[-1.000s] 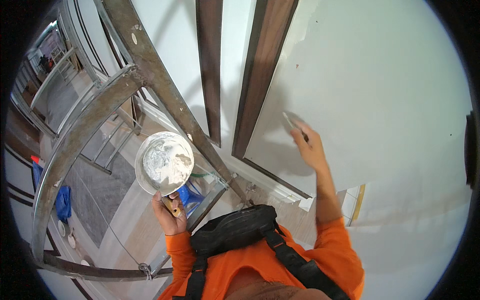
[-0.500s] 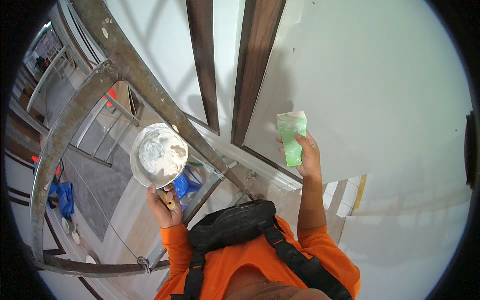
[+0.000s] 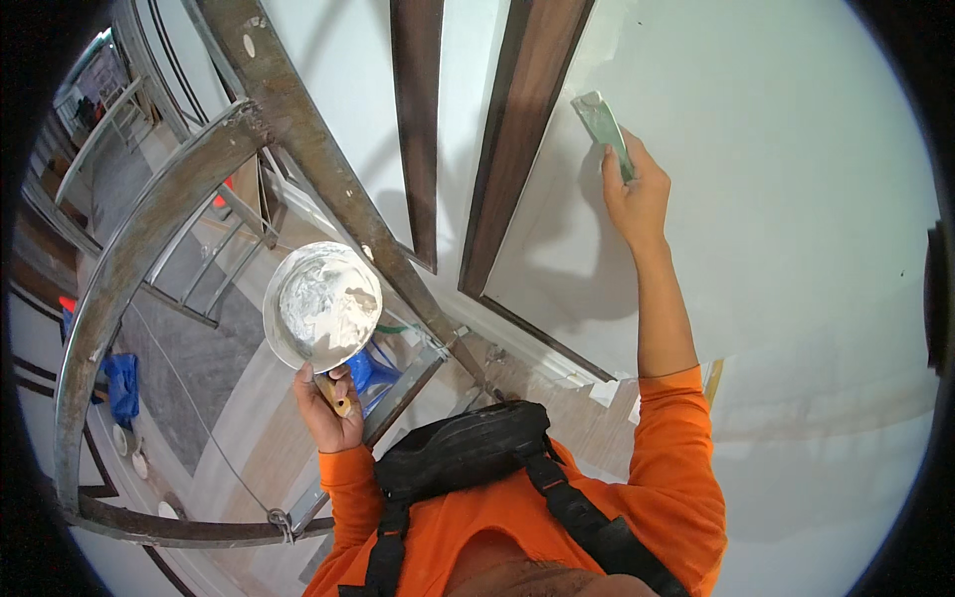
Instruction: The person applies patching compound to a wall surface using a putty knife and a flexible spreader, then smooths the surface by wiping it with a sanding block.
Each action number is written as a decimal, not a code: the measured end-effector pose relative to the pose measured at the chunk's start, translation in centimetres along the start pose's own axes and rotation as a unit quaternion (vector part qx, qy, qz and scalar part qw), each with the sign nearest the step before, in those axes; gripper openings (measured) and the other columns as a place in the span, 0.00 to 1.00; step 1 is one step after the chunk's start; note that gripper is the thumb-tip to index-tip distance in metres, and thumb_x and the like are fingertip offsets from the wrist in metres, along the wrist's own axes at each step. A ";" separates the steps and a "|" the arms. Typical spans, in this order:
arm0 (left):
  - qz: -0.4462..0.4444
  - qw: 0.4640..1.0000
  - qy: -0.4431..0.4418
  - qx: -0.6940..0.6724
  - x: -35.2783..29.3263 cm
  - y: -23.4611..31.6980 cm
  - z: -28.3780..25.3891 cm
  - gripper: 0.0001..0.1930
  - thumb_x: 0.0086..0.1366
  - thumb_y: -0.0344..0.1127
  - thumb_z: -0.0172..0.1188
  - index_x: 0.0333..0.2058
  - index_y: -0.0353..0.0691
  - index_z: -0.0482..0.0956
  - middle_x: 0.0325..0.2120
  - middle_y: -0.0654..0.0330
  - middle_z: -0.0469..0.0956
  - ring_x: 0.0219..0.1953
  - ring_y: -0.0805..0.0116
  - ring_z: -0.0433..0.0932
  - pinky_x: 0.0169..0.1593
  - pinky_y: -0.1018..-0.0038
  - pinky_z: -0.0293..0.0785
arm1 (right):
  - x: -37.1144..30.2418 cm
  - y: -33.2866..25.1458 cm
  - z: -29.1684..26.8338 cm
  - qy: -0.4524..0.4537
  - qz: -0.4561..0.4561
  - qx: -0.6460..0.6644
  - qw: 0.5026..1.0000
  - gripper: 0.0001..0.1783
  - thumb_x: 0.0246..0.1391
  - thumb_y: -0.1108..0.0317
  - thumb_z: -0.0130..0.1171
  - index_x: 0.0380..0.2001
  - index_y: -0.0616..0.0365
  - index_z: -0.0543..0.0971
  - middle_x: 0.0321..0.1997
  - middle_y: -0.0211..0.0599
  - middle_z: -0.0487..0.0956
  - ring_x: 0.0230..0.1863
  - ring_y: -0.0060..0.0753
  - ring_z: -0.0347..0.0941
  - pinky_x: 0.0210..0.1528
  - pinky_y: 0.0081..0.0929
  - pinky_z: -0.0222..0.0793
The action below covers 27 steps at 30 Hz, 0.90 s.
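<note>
My left hand [image 3: 328, 416] is closed at the near rim of a round white tub [image 3: 273, 323], keeping it up in front of me. White putty [image 3: 343, 303] coats the tub's inside. A short yellow handle [image 3: 334, 394] sits in the same grip; what it joins is hidden. My right hand [image 3: 642, 194] is raised at the pale wall panel [image 3: 766, 199], closed round a flat green putty spreader [image 3: 603, 124]. The spreader is tilted, with white putty at its far edge, close to the dark wood trim [image 3: 507, 149]. I cannot tell whether it touches the panel.
A rusty metal scaffold frame [image 3: 323, 149] curves past on the left, with a tied wire [image 3: 214, 428]. Below lie a blue bag [image 3: 121, 388] and a blue thing [image 3: 373, 370]. Another metal frame [image 3: 209, 264] stands on the floor. A black pouch [image 3: 463, 448] crosses my chest.
My right hand has moved up and forward along the panel, turning the green spreader from face-on to nearly edge-on. The left hand and tub have barely moved.
</note>
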<state>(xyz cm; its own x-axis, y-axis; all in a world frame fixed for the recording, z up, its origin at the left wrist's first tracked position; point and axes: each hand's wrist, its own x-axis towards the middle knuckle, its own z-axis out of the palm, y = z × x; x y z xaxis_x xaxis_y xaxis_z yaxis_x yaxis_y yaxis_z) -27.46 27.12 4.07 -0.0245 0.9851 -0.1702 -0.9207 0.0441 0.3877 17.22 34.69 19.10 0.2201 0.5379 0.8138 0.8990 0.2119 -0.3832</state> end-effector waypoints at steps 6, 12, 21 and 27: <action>0.000 1.000 -0.007 -0.003 -0.1 -0.1 0.1 0.20 0.70 0.36 0.58 0.56 0.31 0.68 0.45 0.53 0.76 0.34 0.68 0.72 0.24 0.82 0.68 | 1.7 0.6 1.2 0.066 -0.104 -0.023 0.992 0.16 0.61 0.73 0.59 0.52 0.57 0.83 0.38 0.43 0.85 0.35 0.34 0.82 0.43 0.29 0.76; -0.005 1.000 -0.006 -0.012 -0.3 0.0 0.7 0.19 0.69 0.35 0.58 0.54 0.33 0.70 0.44 0.54 0.76 0.33 0.69 0.72 0.24 0.82 0.68 | 2.3 0.0 1.3 0.052 -0.078 -0.037 0.995 0.19 0.56 0.74 0.62 0.51 0.50 0.84 0.41 0.41 0.86 0.40 0.42 0.82 0.44 0.34 0.78; -0.001 1.000 -0.008 0.000 -0.3 -0.1 0.5 0.22 0.70 0.37 0.56 0.58 0.31 0.67 0.47 0.53 0.75 0.35 0.69 0.71 0.23 0.83 0.65 | 2.9 0.3 1.0 0.068 -0.144 -0.073 0.985 0.20 0.54 0.76 0.62 0.50 0.48 0.84 0.45 0.35 0.86 0.43 0.38 0.81 0.46 0.32 0.78; 0.004 1.000 -0.004 0.011 -0.3 -0.2 0.6 0.23 0.70 0.37 0.56 0.58 0.30 0.67 0.47 0.53 0.75 0.34 0.70 0.71 0.23 0.84 0.66 | 4.4 0.0 0.3 0.087 -0.122 -0.083 0.985 0.19 0.54 0.77 0.62 0.49 0.52 0.84 0.43 0.34 0.85 0.40 0.37 0.80 0.43 0.32 0.76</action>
<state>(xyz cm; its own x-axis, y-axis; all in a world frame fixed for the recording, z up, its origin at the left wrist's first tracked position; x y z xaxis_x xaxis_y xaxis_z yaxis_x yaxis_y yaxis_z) -27.02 26.90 4.63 -0.0283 0.9867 -0.1601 -0.9119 0.0401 0.4083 18.03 37.28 22.55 0.0376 0.3359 0.9412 0.9797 0.1731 -0.1010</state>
